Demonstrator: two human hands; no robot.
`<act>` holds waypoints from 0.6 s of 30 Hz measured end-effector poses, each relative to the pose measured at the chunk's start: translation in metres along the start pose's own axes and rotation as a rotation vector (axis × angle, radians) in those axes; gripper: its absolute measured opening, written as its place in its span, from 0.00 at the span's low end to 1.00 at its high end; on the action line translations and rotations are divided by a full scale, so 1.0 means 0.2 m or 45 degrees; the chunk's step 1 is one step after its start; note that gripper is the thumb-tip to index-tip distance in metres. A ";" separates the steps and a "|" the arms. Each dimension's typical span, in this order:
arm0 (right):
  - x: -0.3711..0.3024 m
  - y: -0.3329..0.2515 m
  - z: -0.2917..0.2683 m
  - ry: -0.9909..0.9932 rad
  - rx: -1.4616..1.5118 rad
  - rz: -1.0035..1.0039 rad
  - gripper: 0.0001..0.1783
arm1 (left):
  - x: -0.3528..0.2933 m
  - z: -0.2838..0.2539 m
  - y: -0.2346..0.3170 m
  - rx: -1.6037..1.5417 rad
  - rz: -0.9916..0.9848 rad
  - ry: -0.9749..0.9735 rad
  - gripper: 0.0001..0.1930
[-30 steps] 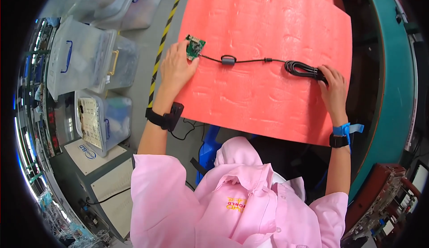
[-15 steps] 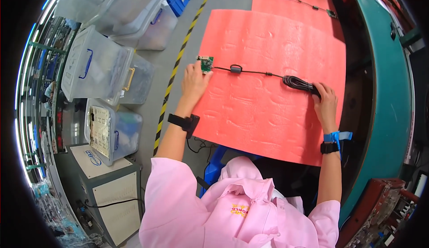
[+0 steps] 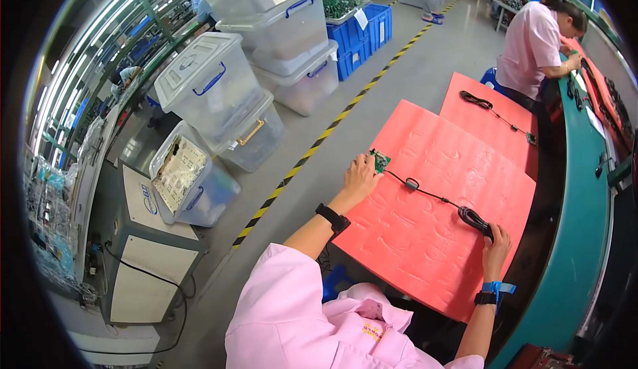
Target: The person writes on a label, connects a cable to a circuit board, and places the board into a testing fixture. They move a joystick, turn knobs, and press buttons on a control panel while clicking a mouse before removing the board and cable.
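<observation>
The green circuit board (image 3: 381,161) lies at the left edge of a red foam sheet (image 3: 419,249), and from it a black cable (image 3: 474,219) crosses to the right side, where it is coiled. From where I stand, the hands are well apart: the left hand (image 3: 361,177) touches the board, the right hand (image 3: 496,244) is on the coil's end; how firmly they hold, I cannot tell. The middle of the sheet has open room around the cable. On its right, a dark gap divides it from the green surface (image 3: 588,236). On its left there is free floor (image 3: 375,115) up to the striped tape (image 3: 288,179). Beyond the tape, lidded clear bins (image 3: 206,90) are stacked, their contents cloudy. A nearer bin (image 3: 216,199) holds bluish and whitish things. Farther, blue crates (image 3: 352,53) carry a tray of green boards (image 3: 342,7).
</observation>
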State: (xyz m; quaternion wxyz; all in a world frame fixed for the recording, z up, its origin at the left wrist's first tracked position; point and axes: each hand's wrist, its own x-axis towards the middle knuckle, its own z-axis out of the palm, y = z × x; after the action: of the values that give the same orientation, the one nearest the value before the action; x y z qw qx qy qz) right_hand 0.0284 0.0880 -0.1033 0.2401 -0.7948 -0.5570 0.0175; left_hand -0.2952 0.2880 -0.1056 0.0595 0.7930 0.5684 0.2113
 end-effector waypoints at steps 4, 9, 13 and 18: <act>0.03 -0.04 -0.01 -0.080 -0.037 0.118 0.25 | 0.01 0.00 0.01 0.072 -0.038 -0.116 0.27; 0.01 -0.11 -0.03 0.030 -0.185 0.207 0.27 | -0.03 -0.04 0.04 0.104 -0.016 -0.080 0.30; -0.04 -0.11 -0.06 0.122 -0.050 0.077 0.24 | -0.13 -0.12 0.12 0.141 0.089 -0.103 0.29; -0.13 0.01 -0.09 0.129 0.138 -0.010 0.12 | -0.37 -0.12 0.23 -0.095 0.549 -0.090 0.16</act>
State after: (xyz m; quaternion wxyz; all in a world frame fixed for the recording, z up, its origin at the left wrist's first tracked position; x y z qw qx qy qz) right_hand 0.0249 0.0579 -0.0942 0.3109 -0.7784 -0.5453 0.0065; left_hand -0.2833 0.1993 -0.0882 0.0619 0.9003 0.3750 0.2121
